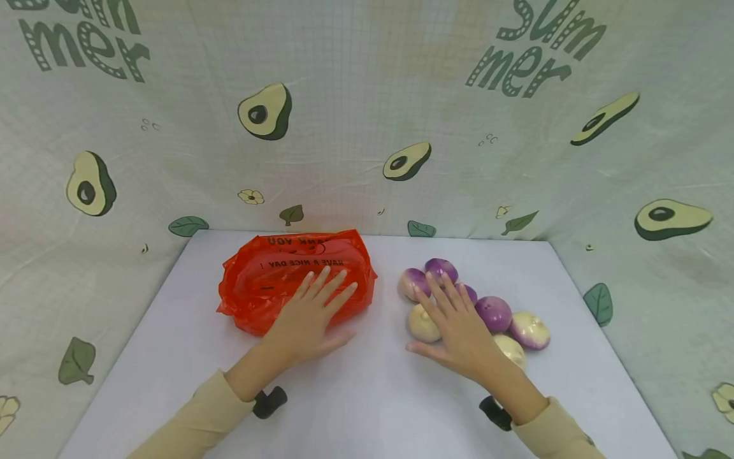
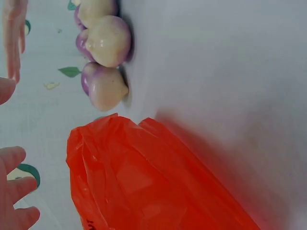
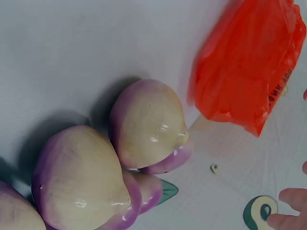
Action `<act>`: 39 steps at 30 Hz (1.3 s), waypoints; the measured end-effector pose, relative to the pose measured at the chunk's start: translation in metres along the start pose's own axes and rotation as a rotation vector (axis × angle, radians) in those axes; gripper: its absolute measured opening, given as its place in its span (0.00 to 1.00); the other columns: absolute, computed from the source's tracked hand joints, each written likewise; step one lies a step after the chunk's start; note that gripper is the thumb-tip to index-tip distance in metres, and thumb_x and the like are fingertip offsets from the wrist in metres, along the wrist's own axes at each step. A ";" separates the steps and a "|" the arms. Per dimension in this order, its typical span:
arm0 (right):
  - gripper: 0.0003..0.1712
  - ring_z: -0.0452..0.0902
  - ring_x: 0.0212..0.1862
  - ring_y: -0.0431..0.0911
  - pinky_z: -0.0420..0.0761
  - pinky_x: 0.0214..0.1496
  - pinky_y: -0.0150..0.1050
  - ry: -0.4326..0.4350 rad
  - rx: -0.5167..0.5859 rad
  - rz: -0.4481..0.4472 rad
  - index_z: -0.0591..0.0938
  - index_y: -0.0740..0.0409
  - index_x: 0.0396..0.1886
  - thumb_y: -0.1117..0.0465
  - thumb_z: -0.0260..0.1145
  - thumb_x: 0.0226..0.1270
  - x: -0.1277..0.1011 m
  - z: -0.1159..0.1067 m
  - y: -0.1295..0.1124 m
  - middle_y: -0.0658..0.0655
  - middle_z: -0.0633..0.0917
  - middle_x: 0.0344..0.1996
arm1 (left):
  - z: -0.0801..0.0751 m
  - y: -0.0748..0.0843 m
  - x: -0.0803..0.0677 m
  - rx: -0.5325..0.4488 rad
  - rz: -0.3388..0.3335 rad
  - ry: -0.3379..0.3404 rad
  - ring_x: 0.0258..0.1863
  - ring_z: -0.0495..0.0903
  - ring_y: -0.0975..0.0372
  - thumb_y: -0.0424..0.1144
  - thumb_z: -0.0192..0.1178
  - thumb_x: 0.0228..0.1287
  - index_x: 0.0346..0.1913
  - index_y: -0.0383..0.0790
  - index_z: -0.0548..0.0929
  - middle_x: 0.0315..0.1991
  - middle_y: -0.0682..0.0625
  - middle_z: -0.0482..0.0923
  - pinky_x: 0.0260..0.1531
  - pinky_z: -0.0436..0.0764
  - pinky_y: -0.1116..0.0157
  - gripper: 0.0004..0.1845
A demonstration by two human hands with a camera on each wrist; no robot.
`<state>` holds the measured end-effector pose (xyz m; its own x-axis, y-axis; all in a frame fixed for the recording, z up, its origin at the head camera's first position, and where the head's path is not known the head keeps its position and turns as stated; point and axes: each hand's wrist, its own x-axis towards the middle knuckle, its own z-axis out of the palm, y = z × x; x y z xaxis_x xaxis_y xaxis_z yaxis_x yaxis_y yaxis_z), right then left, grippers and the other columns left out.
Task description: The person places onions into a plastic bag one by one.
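Observation:
A red plastic bag (image 1: 258,280) with black lettering lies on the left half of the white table. My left hand (image 1: 309,319) is over the bag's right front part with its fingers spread; whether it touches the bag I cannot tell. On the right, several purple-and-cream turnips (image 1: 494,313) are grouped together. Above them my right hand (image 1: 467,335) stretches out, fingers apart, hiding part of the group. Neither hand holds anything. The left wrist view shows the bag (image 2: 144,177) close up; large turnips (image 3: 79,179) fill the lower left of the right wrist view.
The white table (image 1: 378,408) extends in front of and between the hands. Behind it and along both sides hangs a pale cloth (image 1: 344,83) printed with avocados, leaves and lettering. A dark strap piece (image 1: 269,402) shows at the left wrist, another (image 1: 495,413) at the right.

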<state>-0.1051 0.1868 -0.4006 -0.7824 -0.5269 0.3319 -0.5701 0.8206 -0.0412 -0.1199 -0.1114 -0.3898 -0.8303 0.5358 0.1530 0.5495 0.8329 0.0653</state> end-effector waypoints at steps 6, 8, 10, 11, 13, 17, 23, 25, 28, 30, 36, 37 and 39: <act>0.53 0.37 0.75 0.56 0.30 0.75 0.47 0.006 0.000 -0.007 0.49 0.49 0.74 0.22 0.40 0.57 -0.001 -0.002 -0.001 0.60 0.48 0.74 | -0.001 -0.006 -0.003 0.001 -0.011 0.022 0.73 0.45 0.49 0.64 0.53 0.58 0.72 0.54 0.55 0.74 0.50 0.48 0.71 0.46 0.48 0.41; 0.53 0.38 0.75 0.56 0.35 0.75 0.50 0.009 -0.001 -0.003 0.49 0.49 0.74 0.23 0.41 0.58 -0.001 -0.003 -0.001 0.60 0.48 0.74 | -0.003 -0.009 -0.005 0.006 -0.020 0.026 0.73 0.46 0.49 0.64 0.52 0.58 0.72 0.54 0.55 0.74 0.50 0.49 0.71 0.46 0.48 0.41; 0.53 0.39 0.75 0.56 0.43 0.74 0.54 0.011 -0.001 0.009 0.50 0.50 0.74 0.23 0.43 0.58 -0.001 -0.004 -0.001 0.59 0.48 0.74 | -0.004 -0.011 -0.006 0.010 -0.034 0.023 0.73 0.45 0.50 0.64 0.51 0.59 0.72 0.54 0.54 0.74 0.51 0.49 0.71 0.46 0.49 0.41; 0.53 0.39 0.75 0.56 0.47 0.73 0.56 0.010 0.003 0.018 0.51 0.50 0.74 0.23 0.44 0.58 -0.002 -0.005 -0.002 0.59 0.48 0.74 | -0.005 -0.012 -0.007 0.011 -0.040 0.023 0.73 0.45 0.50 0.65 0.50 0.60 0.72 0.54 0.54 0.74 0.51 0.49 0.71 0.46 0.49 0.41; 0.52 0.40 0.74 0.56 0.52 0.71 0.58 0.014 0.009 0.029 0.53 0.52 0.73 0.24 0.46 0.57 -0.002 -0.007 -0.002 0.58 0.49 0.74 | -0.007 -0.015 -0.009 0.004 -0.052 0.029 0.73 0.45 0.49 0.65 0.49 0.60 0.72 0.53 0.54 0.74 0.50 0.49 0.71 0.46 0.48 0.40; 0.52 0.44 0.74 0.58 0.55 0.69 0.59 0.033 0.022 0.039 0.59 0.56 0.71 0.25 0.47 0.57 -0.003 -0.010 -0.003 0.58 0.51 0.73 | -0.010 -0.020 -0.012 0.005 -0.065 0.046 0.73 0.46 0.49 0.64 0.50 0.60 0.72 0.52 0.54 0.74 0.50 0.49 0.71 0.46 0.48 0.40; 0.52 0.47 0.73 0.59 0.56 0.69 0.58 0.082 0.035 0.045 0.59 0.56 0.71 0.24 0.44 0.59 -0.005 -0.011 -0.002 0.57 0.54 0.73 | -0.012 -0.029 -0.015 0.008 -0.066 0.083 0.72 0.47 0.48 0.62 0.52 0.60 0.72 0.50 0.56 0.73 0.48 0.51 0.70 0.47 0.47 0.40; 0.51 0.46 0.73 0.58 0.52 0.72 0.54 0.088 0.039 0.049 0.58 0.55 0.71 0.25 0.45 0.59 -0.007 -0.012 -0.002 0.56 0.54 0.73 | -0.013 -0.033 -0.016 0.009 -0.070 0.089 0.73 0.47 0.48 0.62 0.52 0.60 0.72 0.50 0.56 0.73 0.47 0.51 0.70 0.46 0.46 0.40; 0.51 0.46 0.74 0.55 0.40 0.76 0.44 0.080 0.046 0.061 0.59 0.56 0.71 0.26 0.48 0.58 -0.009 -0.013 -0.001 0.56 0.54 0.73 | -0.014 -0.037 -0.018 0.011 -0.076 0.102 0.73 0.47 0.48 0.61 0.52 0.60 0.72 0.49 0.56 0.73 0.47 0.52 0.70 0.47 0.47 0.40; 0.50 0.46 0.74 0.53 0.32 0.75 0.35 0.063 0.050 0.077 0.60 0.57 0.70 0.28 0.53 0.57 -0.011 -0.014 -0.001 0.57 0.55 0.72 | -0.016 -0.040 -0.020 0.008 -0.083 0.114 0.73 0.47 0.47 0.61 0.52 0.60 0.71 0.48 0.57 0.73 0.46 0.52 0.71 0.46 0.47 0.39; 0.50 0.48 0.73 0.52 0.39 0.76 0.39 0.043 0.055 0.113 0.60 0.56 0.70 0.32 0.59 0.56 -0.015 -0.016 0.000 0.58 0.57 0.72 | -0.019 -0.049 -0.027 0.000 -0.112 0.157 0.72 0.48 0.46 0.59 0.54 0.60 0.71 0.46 0.59 0.72 0.45 0.54 0.71 0.46 0.47 0.39; 0.49 0.50 0.73 0.53 0.44 0.76 0.43 0.050 0.063 0.115 0.60 0.56 0.70 0.32 0.60 0.56 -0.016 -0.015 0.000 0.58 0.57 0.71 | -0.019 -0.050 -0.029 0.001 -0.118 0.169 0.72 0.49 0.46 0.59 0.54 0.59 0.70 0.45 0.60 0.71 0.44 0.55 0.70 0.47 0.47 0.39; 0.49 0.53 0.72 0.55 0.54 0.73 0.50 0.063 0.084 0.127 0.61 0.55 0.70 0.34 0.62 0.55 -0.017 -0.014 -0.002 0.58 0.59 0.71 | -0.019 -0.053 -0.033 -0.005 -0.133 0.189 0.71 0.50 0.45 0.58 0.56 0.58 0.70 0.44 0.60 0.71 0.44 0.56 0.70 0.49 0.46 0.39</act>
<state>-0.0870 0.1979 -0.3930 -0.8340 -0.4027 0.3771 -0.4881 0.8572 -0.1641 -0.1204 -0.1758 -0.3792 -0.8635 0.3856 0.3249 0.4373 0.8935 0.1018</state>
